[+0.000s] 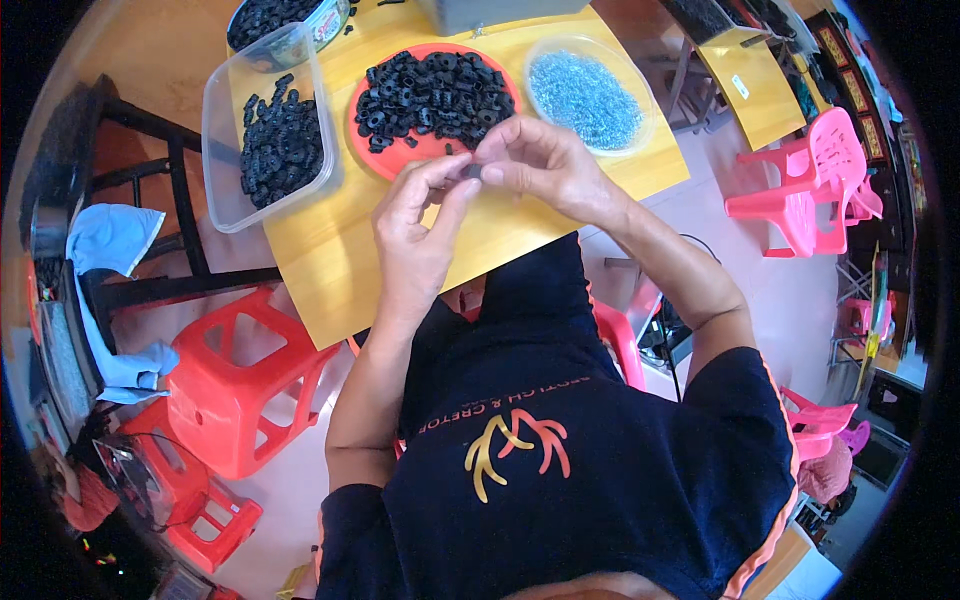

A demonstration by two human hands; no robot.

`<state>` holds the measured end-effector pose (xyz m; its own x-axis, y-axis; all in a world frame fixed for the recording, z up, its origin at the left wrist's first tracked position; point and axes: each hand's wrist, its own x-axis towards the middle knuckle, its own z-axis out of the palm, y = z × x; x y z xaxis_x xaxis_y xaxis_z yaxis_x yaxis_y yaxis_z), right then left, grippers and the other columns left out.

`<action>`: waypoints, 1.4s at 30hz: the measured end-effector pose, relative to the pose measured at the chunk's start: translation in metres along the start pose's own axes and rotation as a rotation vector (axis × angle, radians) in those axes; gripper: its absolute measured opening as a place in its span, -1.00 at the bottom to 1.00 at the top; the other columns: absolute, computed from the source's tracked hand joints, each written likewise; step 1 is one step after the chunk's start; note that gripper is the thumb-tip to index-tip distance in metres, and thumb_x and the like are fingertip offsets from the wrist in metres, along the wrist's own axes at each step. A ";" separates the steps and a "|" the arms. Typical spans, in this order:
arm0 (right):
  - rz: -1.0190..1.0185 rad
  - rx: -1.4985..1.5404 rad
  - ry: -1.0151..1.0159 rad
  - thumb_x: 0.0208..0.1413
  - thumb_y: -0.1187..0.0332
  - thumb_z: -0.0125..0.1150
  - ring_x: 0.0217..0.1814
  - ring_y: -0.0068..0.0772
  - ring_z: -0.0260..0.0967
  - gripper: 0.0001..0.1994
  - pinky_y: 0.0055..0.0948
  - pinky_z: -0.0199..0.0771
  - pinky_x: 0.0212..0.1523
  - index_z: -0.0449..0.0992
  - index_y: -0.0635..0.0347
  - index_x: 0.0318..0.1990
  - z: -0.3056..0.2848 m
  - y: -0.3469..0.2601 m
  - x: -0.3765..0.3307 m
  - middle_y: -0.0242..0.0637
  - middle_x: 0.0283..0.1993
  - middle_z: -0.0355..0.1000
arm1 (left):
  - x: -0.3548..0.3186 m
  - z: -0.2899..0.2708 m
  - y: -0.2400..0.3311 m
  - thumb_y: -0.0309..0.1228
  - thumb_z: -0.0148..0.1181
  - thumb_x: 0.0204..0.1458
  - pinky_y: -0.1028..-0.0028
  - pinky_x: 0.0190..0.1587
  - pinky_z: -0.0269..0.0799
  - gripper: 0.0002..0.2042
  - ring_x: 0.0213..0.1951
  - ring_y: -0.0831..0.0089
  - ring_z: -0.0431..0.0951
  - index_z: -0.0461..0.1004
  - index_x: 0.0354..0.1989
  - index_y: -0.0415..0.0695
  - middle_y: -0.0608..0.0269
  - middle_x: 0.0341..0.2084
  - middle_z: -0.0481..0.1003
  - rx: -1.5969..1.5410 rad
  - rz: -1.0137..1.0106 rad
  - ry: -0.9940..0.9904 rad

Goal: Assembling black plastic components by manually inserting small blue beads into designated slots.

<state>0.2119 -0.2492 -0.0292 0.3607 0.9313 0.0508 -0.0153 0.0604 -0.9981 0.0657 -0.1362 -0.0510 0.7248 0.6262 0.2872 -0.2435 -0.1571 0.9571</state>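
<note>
My left hand point(420, 218) and my right hand point(548, 172) meet over the near part of the table. Both are closed in a pinch, fingertips together, around a small black plastic part point(473, 172). Most of that part is hidden by the fingers, and I cannot make out anything finer in the right pinch. Just beyond the hands lies a red round tray point(400, 160) heaped with small black plastic parts point(430, 95). To its right, a clear round tub point(645, 135) holds many tiny, shiny pale-blue pieces point(583, 98).
On the yellow table point(330, 290), a clear rectangular bin point(222, 205) at left holds more black parts. Behind it stands a round bucket point(325, 25) of black pieces, with a grey box point(500, 12) at the back. A red stool point(215, 400) and pink chairs point(815, 180) stand around.
</note>
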 end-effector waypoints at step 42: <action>-0.100 -1.544 0.267 -0.03 0.29 0.27 -0.21 -0.21 0.45 -0.84 -0.29 0.46 -0.24 0.60 0.07 -0.29 -0.117 0.004 -0.007 -0.27 -0.23 0.43 | -0.015 0.000 -0.021 -0.57 0.20 0.06 0.57 -0.21 0.46 -0.82 -0.29 0.61 0.54 0.51 -0.15 -0.24 0.25 -0.31 0.59 0.092 -0.225 -0.115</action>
<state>0.3182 -0.2971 -0.0375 0.4525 0.8481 0.2757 0.8894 -0.4515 -0.0710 0.0595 -0.1423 -0.0759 0.8236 0.5635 0.0644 -0.0123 -0.0958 0.9953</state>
